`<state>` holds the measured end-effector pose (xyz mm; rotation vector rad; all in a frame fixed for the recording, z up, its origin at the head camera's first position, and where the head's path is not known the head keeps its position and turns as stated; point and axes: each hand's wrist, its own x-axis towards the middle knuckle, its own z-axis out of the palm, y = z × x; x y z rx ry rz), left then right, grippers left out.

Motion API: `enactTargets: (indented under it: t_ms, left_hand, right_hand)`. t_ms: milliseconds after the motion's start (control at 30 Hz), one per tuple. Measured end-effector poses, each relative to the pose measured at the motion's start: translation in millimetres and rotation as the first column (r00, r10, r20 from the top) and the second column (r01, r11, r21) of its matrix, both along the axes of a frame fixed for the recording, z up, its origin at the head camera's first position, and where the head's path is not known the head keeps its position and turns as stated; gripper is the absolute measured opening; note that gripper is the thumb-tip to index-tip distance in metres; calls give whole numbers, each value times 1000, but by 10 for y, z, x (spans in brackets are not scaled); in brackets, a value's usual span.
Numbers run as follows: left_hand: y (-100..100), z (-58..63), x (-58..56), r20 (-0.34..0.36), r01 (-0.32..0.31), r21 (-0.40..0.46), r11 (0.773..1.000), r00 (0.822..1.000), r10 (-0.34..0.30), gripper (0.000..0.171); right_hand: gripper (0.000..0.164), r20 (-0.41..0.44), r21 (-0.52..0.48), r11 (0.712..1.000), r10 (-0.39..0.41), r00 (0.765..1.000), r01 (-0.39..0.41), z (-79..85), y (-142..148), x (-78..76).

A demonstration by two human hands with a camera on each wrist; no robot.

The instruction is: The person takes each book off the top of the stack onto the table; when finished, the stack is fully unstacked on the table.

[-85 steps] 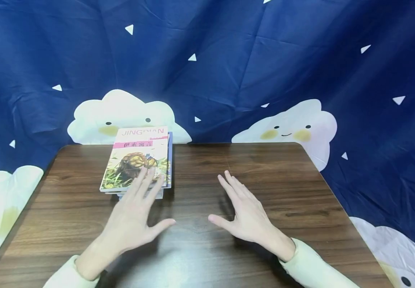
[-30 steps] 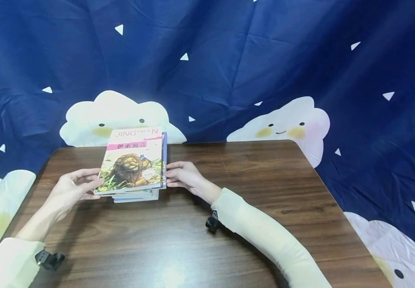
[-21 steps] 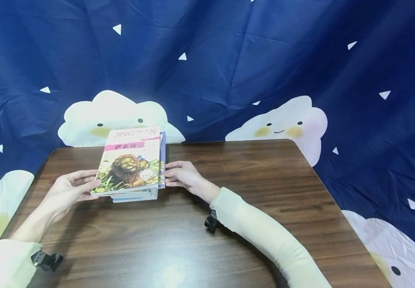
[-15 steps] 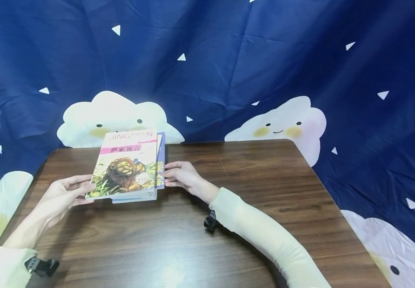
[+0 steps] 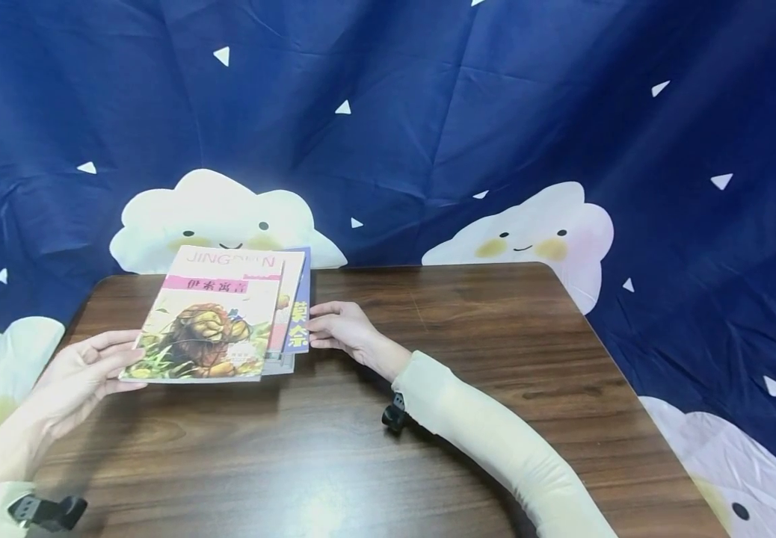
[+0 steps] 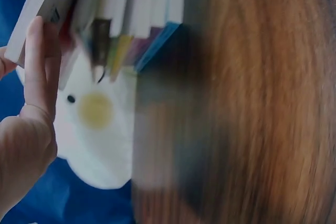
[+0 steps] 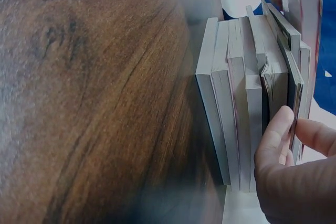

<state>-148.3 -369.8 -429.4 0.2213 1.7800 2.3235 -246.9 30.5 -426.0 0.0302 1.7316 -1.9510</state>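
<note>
My left hand [image 5: 78, 373] grips the left edge of a picture book with a lion on its cover [image 5: 209, 321]. This book is lifted and shifted left over a stack of several books [image 7: 220, 93], partly overlapping it. In the left wrist view, the fingers [image 6: 37, 72] lie under the raised book [image 6: 39, 11], apart from the blurred stack. On the right side, my right hand [image 5: 350, 329] pinches the edge of a blue book with yellow characters [image 5: 299, 321], which lies in the stack. Another pale book [image 5: 284, 299] shows between the two covers.
The stack stands near the far left part of a brown wooden table [image 5: 388, 441]. Behind the table hangs a blue curtain [image 5: 388, 134] with cloud prints. Each wrist wears a small black camera, one on the left [image 5: 51, 512] and one on the right [image 5: 395, 413].
From open hands above the table, both moved to the stack and took hold of book edges. The lion book slid left and toward me, uncovering more of the blue book. The right hand stayed put lately.
</note>
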Motion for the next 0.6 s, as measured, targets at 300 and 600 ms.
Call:
enactTargets:
  t_ms: [300, 600]
  left_hand:
    - [-564, 64, 130, -160, -3, 112, 994, 987, 21, 50]
    - [-1066, -33, 134, -293, -128, 147, 981, 942, 167, 48]
  right_hand:
    - [43, 5, 11, 1000, 8, 1000, -8, 9, 10, 0]
    - [41, -3, 4, 1000, -4, 1000, 4, 24, -31, -11]
